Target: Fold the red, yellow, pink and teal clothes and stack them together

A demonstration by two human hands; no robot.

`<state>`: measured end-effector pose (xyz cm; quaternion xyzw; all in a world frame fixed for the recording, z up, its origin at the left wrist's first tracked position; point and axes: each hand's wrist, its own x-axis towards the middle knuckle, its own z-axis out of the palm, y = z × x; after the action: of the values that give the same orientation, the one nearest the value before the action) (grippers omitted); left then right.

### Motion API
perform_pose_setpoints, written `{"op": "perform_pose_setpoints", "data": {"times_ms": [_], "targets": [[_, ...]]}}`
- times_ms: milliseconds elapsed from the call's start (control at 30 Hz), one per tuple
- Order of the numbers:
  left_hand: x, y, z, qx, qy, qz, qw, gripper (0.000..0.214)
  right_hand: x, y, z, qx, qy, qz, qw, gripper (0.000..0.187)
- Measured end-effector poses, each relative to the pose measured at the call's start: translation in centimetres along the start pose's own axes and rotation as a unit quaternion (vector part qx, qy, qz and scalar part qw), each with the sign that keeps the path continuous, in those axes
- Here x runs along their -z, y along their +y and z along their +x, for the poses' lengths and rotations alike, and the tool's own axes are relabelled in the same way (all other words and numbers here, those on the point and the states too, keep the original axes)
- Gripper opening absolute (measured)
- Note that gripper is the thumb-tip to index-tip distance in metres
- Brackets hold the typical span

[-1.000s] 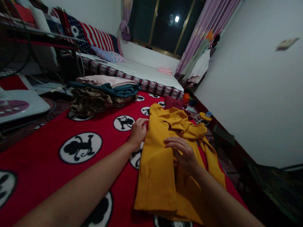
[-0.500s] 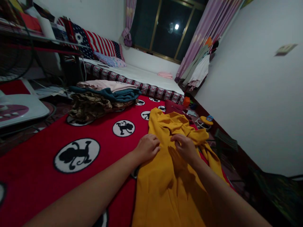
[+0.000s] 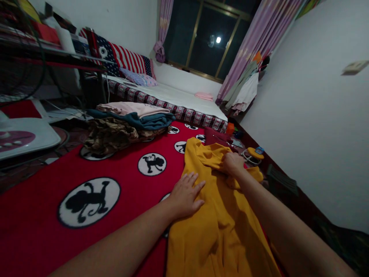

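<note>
A long yellow dress (image 3: 201, 215) lies spread on a red blanket (image 3: 138, 200) printed with black monkeys in white circles. My left hand (image 3: 187, 194) rests flat on the left part of its bodice, fingers spread. Higher up and to the right, my right hand (image 3: 233, 163) is closed on the cloth near the shoulder and sleeve; its fingertips are partly hidden. The sleeve is bunched under and beside my right wrist. Past the collar lies a dark red folded garment (image 3: 216, 136).
Folded clothes (image 3: 129, 123) are stacked on the blanket at the left. A bed (image 3: 173, 96) stands below the window at the back. At the right, a yellow stool (image 3: 255, 153) is near the wall, and clothes (image 3: 246, 92) hang by the curtain. A cluttered desk (image 3: 57, 48) is at the left.
My right hand has moved up and right to the shoulder and sleeve, and the sleeve has been drawn inward. My left hand has flattened and spread its fingers on the dress.
</note>
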<state>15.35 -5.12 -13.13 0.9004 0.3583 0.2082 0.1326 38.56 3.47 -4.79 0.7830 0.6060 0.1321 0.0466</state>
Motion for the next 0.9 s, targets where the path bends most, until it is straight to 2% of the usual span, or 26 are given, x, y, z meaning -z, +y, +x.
{"op": "perform_pose_setpoints", "data": {"times_ms": [133, 200, 267, 367, 500, 567, 667, 700, 767, 833, 900], "targets": [[0.2, 0.1, 0.0, 0.01, -0.011, -0.012, 1.0, 0.066, -0.4, -2.8, 2.5, 0.027, 0.063, 0.07, 0.995, 0.037], [0.2, 0.1, 0.0, 0.012, -0.013, -0.02, 1.0, 0.066, -1.4, -4.1, 3.3, 0.047, 0.068, 0.134, 0.987, 0.048], [0.1, 0.0, 0.0, 0.014, -0.013, -0.027, 0.999, 0.066, -2.5, -4.7, 3.8, 0.057, 0.052, 0.17, 0.982, 0.051], [-0.3, -0.2, 0.0, 0.012, -0.005, -0.032, 0.999, 0.066, -3.7, -4.7, 4.0, 0.032, 0.098, 0.166, 0.981, 0.039], [-0.7, -0.2, 0.0, 0.011, 0.007, -0.04, 0.999, 0.066, -3.8, -4.6, 3.6, 0.016, 0.126, 0.078, 0.989, 0.028], [-0.7, -0.1, 0.0, 0.011, 0.008, -0.041, 0.999, 0.066, -3.3, -5.2, 3.5, 0.038, 0.15, 0.056, 0.986, 0.028], [-0.6, -0.1, -0.1, 0.011, 0.007, -0.04, 0.999, 0.065, -2.7, -7.0, 3.8, 0.111, 0.191, 0.099, 0.97, 0.035], [-0.6, 0.0, -0.1, 0.011, 0.006, -0.04, 0.999, 0.065, -2.7, -7.7, 4.0, 0.144, 0.175, 0.115, 0.967, 0.039], [-0.5, -0.1, -0.1, 0.009, 0.006, -0.038, 0.999, 0.065, -3.2, -9.0, 4.6, 0.188, 0.097, 0.131, 0.969, 0.048], [-0.5, -0.1, -0.1, 0.0, -0.001, -0.035, 0.999, 0.065, -4.0, -10.0, 5.4, 0.185, -0.004, 0.138, 0.973, 0.056], [-0.6, -0.1, -0.1, -0.01, -0.009, -0.031, 0.999, 0.065, -4.7, -10.5, 6.1, 0.159, -0.07, 0.145, 0.974, 0.061]]}}
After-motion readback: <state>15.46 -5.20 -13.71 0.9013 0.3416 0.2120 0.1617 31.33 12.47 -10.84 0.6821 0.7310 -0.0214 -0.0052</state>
